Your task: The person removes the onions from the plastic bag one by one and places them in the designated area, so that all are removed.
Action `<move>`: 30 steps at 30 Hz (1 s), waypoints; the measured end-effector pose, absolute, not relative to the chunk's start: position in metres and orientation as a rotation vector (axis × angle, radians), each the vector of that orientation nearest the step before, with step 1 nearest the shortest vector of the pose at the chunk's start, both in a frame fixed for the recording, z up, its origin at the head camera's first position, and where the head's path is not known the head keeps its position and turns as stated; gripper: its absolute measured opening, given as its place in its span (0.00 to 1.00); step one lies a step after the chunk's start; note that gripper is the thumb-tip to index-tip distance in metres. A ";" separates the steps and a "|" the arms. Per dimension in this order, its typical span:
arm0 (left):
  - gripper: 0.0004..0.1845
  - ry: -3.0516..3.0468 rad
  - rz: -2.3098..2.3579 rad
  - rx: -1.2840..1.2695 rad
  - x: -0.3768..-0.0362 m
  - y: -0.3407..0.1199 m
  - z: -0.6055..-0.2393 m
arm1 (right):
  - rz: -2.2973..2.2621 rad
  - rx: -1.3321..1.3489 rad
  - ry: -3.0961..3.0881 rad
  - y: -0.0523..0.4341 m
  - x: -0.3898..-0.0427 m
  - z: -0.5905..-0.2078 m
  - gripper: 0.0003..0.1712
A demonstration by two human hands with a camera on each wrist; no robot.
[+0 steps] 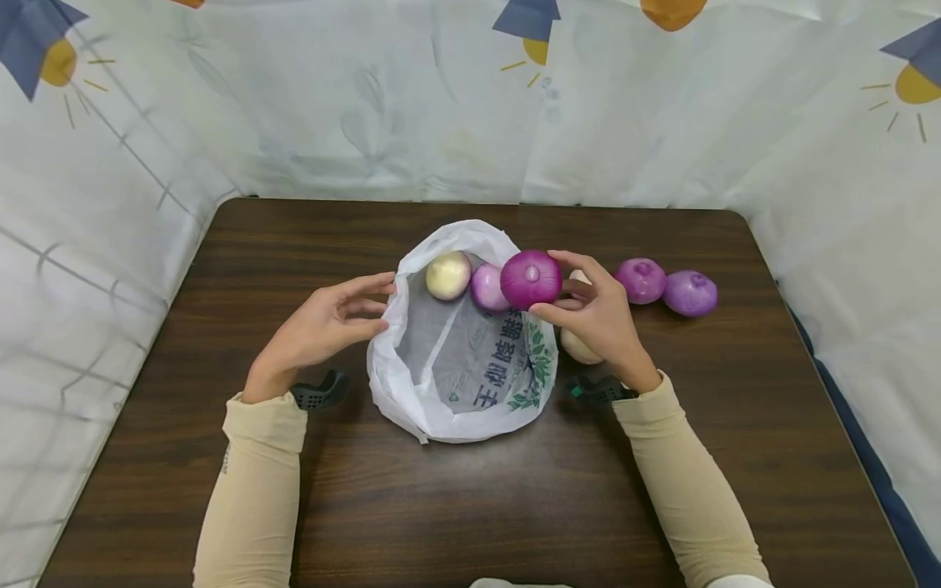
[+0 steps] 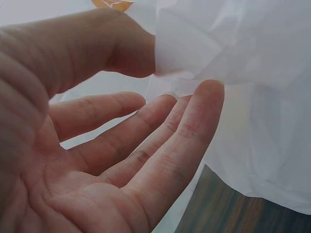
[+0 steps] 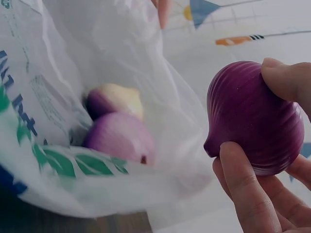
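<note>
While the right hand (RH) [image 1: 606, 314] grips a glossy magenta, round onion w/ fine ribs and a pointed tip [image 1: 531, 279] btwn thumb and fingers, the onion overlaps the upper-right rim of a white, thin-plastic bag w/ green leaf print and dark-blue lettering [image 1: 470, 429] in the head view. In the R wrist view, the onion is clear of the 2 pcs. inside the bag.

Left hand (LH) [image 1: 323, 322]: relaxed, fingers extended, thumb apart from them; fingertips touch the bag's L rim. Thumb tip is hidden by plastic in the L wrist view.

Bag position: ctr. of a dark-brown, wood-grain table [image 1: 485, 506], mouth wide, facing up. Bag contents, far side: 1x pale-yellow, round onion w/ purple shading [image 1: 448, 276] and 1x light-purple, round onion [image 1: 487, 287], adjacent to each other.

Outside bag, R side: 1x purple, round onion [image 1: 641, 281] and 1x violet, round onion [image 1: 689, 293], side by side on the table, beyond RH. A cream, rounded item [image 1: 581, 349] lies nr. the bag's R edge, partly hidden by RH; exact type can't be told.

Wrists: 1x black, perforated device [image 1: 319, 390] on L, similar on R. Sleeves: beige fabric [image 1: 257, 482], both arms.
</note>
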State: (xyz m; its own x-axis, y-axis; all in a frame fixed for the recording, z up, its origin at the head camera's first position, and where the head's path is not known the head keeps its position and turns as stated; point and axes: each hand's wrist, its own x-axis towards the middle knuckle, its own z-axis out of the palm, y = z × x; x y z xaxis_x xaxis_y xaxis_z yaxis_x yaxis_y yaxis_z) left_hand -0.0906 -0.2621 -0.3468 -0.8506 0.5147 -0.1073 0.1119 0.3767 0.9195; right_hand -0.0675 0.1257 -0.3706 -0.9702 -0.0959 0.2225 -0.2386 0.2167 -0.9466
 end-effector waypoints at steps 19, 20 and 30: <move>0.35 2.276 1.454 0.543 -0.090 -0.262 -0.346 | 1.833 0.148 -2.394 0.158 -0.058 -0.368 0.39; 0.35 2.278 1.454 0.548 -0.090 -0.262 -0.346 | 1.834 0.148 -2.393 0.160 -0.058 -0.369 0.39; 0.35 2.273 1.465 0.537 -0.089 -0.261 -0.344 | 1.797 0.041 -2.433 0.178 -0.054 -0.370 0.38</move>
